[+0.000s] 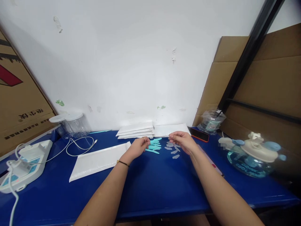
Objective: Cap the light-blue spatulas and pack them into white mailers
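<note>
My left hand (140, 146) is closed in a pinch at the left end of a small pile of flat teal sticks (155, 146). Its fingertips meet the sticks, but whether one is between them is hidden. To the right, my right hand (183, 140) also has thumb and forefinger pressed together, just above several small translucent strips (175, 152) scattered on the blue table (160, 182). Anything in that pinch is too small to make out. A white padded envelope (101, 159) lies flat by my left wrist.
Stacked white envelopes (135, 129) lie against the wall, with another envelope (172, 129) beside them. At left are a power strip (28, 164), a white cable (70, 147) and clear jars (76, 125). Phones (199, 135) and a water bottle (252, 157) stand right.
</note>
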Motion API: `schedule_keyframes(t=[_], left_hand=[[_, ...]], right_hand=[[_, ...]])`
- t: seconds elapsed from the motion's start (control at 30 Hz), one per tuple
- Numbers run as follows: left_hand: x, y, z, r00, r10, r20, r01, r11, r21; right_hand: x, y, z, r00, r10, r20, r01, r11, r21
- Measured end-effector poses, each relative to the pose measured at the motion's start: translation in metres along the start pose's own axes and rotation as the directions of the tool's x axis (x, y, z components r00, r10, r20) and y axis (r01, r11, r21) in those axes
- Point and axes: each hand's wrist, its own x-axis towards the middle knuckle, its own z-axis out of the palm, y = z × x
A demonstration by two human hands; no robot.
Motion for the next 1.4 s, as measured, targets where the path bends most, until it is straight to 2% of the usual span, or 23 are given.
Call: schedule_keyframes(t=[0.1, 0.23, 0.53, 0.67, 0.77, 0.87, 0.93, 1.03, 1.1, 1.17, 1.23, 1.3, 1.4], left_hand=[[0.001, -0.002, -0.002, 1.0, -0.011, -0.006, 0.011, 1.0, 0.001], [0.001, -0.002, -0.001, 1.0, -0.006, 0.003, 0.006, 1.0, 0.022], [0.0, 0.003, 0.003, 1.0, 0.003, 0.022, -0.004, 0.999, 0.036], [-0.002, 0.004, 0.007, 0.989, -0.036, 0.147, 0.042, 0.998, -0.037], [-0.006, 0.005, 0.009, 0.962, -0.007, 0.271, 0.011, 1.0, -0.012], [-0.007, 0.003, 0.009, 0.957, 0.01, 0.291, -0.033, 0.997, 0.072], [-0.006, 0.0, 0.007, 0.978, 0.009, 0.206, -0.044, 0.985, 0.166], [-0.002, -0.009, 0.005, 0.998, 0.045, 0.045, -0.058, 0.928, 0.369], [0.0, -0.014, 0.004, 0.998, 0.055, 0.013, -0.054, 0.886, 0.461], [0.002, -0.018, 0.004, 0.999, 0.039, 0.023, -0.046, 0.864, 0.501], [0.003, -0.02, 0.004, 0.999, 0.017, 0.034, -0.033, 0.859, 0.511], [0.003, -0.02, 0.004, 0.999, 0.011, 0.035, -0.028, 0.861, 0.508], [0.003, -0.017, 0.002, 1.0, 0.002, 0.022, -0.012, 0.89, 0.455]], right_hand=[[0.0, -0.002, -0.003, 0.996, -0.085, -0.004, 0.085, 0.996, -0.028], [-0.003, -0.001, 0.004, 0.991, -0.134, 0.024, 0.136, 0.983, -0.121], [-0.004, 0.005, 0.014, 0.987, -0.071, 0.144, 0.1, 0.973, -0.208], [-0.006, 0.006, 0.018, 0.97, 0.015, 0.243, 0.05, 0.964, -0.26], [-0.008, 0.004, 0.011, 0.927, 0.098, 0.363, 0.047, 0.928, -0.371], [-0.008, 0.0, -0.004, 0.904, 0.127, 0.408, 0.099, 0.866, -0.49], [-0.007, -0.003, -0.016, 0.903, 0.134, 0.408, 0.152, 0.79, -0.595], [-0.005, -0.003, -0.03, 0.907, 0.153, 0.392, 0.224, 0.613, -0.758], [-0.004, -0.001, -0.034, 0.911, 0.166, 0.377, 0.245, 0.517, -0.82], [-0.004, 0.003, -0.033, 0.908, 0.199, 0.369, 0.243, 0.469, -0.849], [-0.005, 0.005, -0.029, 0.904, 0.226, 0.363, 0.226, 0.469, -0.854], [-0.006, 0.004, -0.025, 0.909, 0.211, 0.36, 0.212, 0.51, -0.833], [-0.006, 0.001, -0.02, 0.918, 0.169, 0.359, 0.162, 0.666, -0.728]])
